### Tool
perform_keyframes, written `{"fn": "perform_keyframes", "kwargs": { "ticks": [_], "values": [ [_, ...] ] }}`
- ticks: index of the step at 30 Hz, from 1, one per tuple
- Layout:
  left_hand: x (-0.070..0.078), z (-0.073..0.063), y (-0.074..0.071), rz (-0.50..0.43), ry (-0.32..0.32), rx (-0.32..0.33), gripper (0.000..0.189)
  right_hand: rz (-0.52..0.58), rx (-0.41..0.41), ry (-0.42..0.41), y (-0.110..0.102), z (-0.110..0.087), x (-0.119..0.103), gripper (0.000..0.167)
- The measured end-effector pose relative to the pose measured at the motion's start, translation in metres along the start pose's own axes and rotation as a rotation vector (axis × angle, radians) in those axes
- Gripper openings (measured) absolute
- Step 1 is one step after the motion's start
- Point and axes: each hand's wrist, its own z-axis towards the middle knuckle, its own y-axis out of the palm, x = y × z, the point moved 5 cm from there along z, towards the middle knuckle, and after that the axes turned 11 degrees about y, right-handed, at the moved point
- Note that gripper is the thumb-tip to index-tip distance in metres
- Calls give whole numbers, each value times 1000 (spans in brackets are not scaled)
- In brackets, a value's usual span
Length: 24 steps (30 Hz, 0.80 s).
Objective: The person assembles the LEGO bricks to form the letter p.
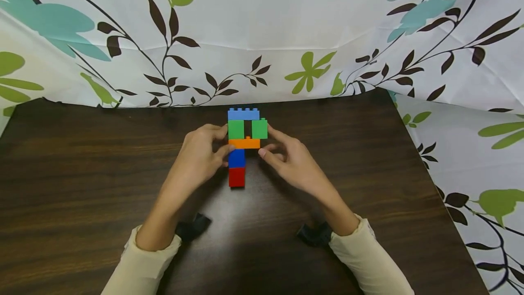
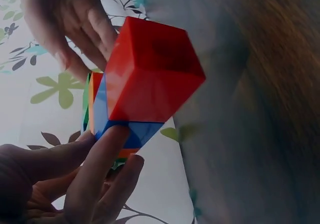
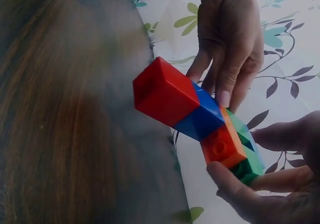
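Note:
Both hands hold one tall stack of toy building bricks. In the head view, its near end is a red brick [image 1: 236,177], followed by a dark blue brick [image 1: 236,158] and a wider orange brick [image 1: 248,144]. Two green bricks, one left [image 1: 235,129] and one right [image 1: 259,129], sit apart beyond the orange one, bridged by a light blue brick [image 1: 243,114] with studs. My left hand [image 1: 200,154] grips the stack's left side, its fingers at the dark blue brick in the left wrist view. From the right, my right hand [image 1: 292,160] pinches around the orange and green bricks.
Beneath the hands is a dark wooden table [image 1: 102,172]. A white cloth [image 1: 254,12] with leaf and flower prints hangs along its back edge and continues down the right side. Black devices show at the left wrist [image 1: 193,227] and right wrist [image 1: 314,235].

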Motion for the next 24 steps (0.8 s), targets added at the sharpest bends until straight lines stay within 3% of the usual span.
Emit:
{"fn": "perform_keyframes", "kwargs": {
  "ticks": [14,24],
  "values": [
    [-14,4,3,-32,-57,-121,57,-172,-52,-1,9,8,9,70],
    [-21,8,12,14,-65,-181,31,-142,-119,38,16,15,18,74]
  ]
}}
